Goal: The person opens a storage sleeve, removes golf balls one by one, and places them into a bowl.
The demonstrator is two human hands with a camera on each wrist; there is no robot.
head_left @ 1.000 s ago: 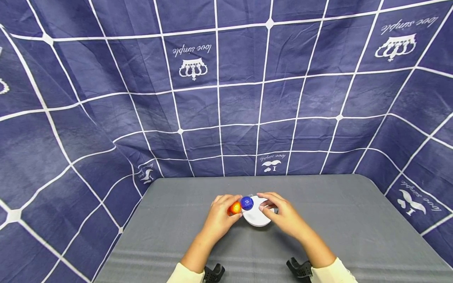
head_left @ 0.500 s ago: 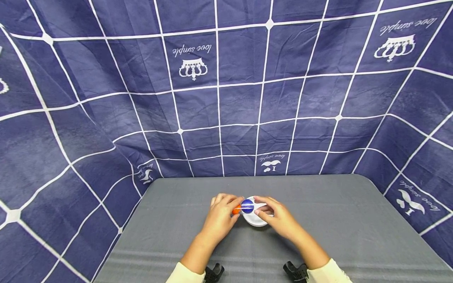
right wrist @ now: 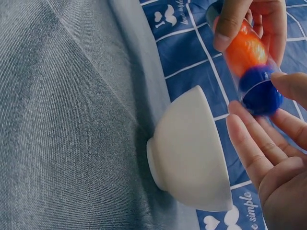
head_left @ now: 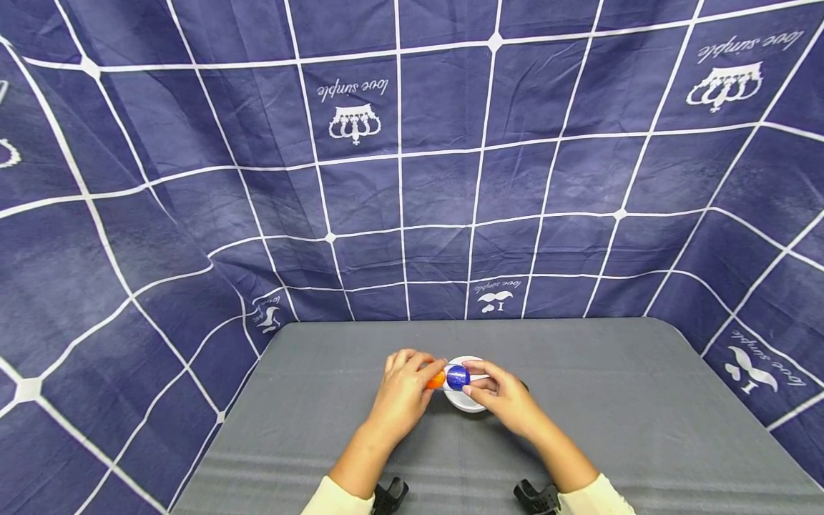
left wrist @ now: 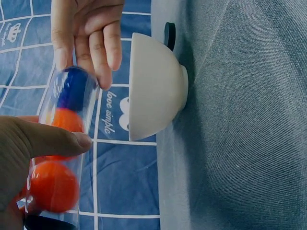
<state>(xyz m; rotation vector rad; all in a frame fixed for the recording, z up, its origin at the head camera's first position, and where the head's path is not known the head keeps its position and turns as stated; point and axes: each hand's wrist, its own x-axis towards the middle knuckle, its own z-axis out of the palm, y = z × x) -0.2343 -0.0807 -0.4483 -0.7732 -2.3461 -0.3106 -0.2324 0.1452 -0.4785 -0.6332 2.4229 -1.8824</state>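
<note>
My left hand (head_left: 402, 390) grips a clear tube (left wrist: 72, 165) above the table, thumb across its side. Inside it, orange balls (left wrist: 53, 186) sit behind a blue ball (right wrist: 261, 91), which is at the end facing my right hand. The thumb and fingertips of my right hand (head_left: 505, 400) are at that end, pinching around the blue ball; its other fingers extend loosely below. Close beside the tube, a white bowl (right wrist: 192, 153) stands upright on the table, partly covered by the tube and hands in the head view.
A small dark disc-like piece (left wrist: 170, 36) lies behind the bowl, mostly hidden by my right hand in the head view. Grey cloth covers the table (head_left: 322, 429). A blue curtain with white lines (head_left: 438, 186) rises at the back and sides.
The tube has tipped so its blue end points more toward my right hand. My right hand has moved left, bringing its fingertips to the blue ball. The left hand keeps its grip.
</note>
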